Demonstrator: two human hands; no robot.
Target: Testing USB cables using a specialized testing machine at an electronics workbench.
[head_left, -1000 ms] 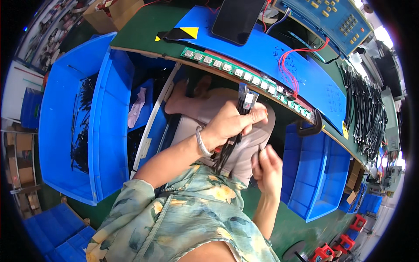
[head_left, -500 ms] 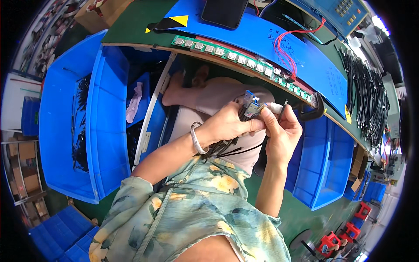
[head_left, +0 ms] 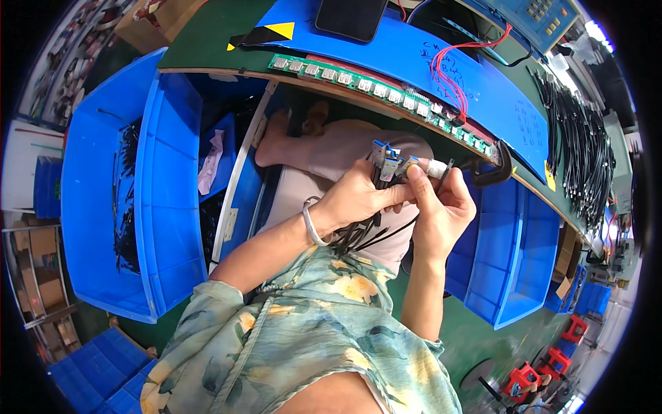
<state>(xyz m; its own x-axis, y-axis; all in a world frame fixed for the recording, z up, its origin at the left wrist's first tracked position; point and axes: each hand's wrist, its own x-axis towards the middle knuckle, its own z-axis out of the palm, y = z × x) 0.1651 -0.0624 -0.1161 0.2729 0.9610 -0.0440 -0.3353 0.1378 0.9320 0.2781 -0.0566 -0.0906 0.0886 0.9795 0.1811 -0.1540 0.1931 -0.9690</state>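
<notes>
Beyond held cables (head_left: 389, 168), blue sheet (head_left: 386, 65), dark handwriting (head_left: 451, 71)

Two hands are showing, one left hand (head_left: 358, 196) and one right hand (head_left: 443, 217). At least three grey-and-blue connectors (head_left: 389, 165) are bunching together, overlapping too much for an exact count; the black cables (head_left: 353, 236) are tangling beyond counting. One bracelet (head_left: 309, 221) is circling one wrist. One black phone (head_left: 350, 17) is lying on one tabletop (head_left: 214, 38). Three red stools (head_left: 520, 383) are standing on the floor.
</notes>
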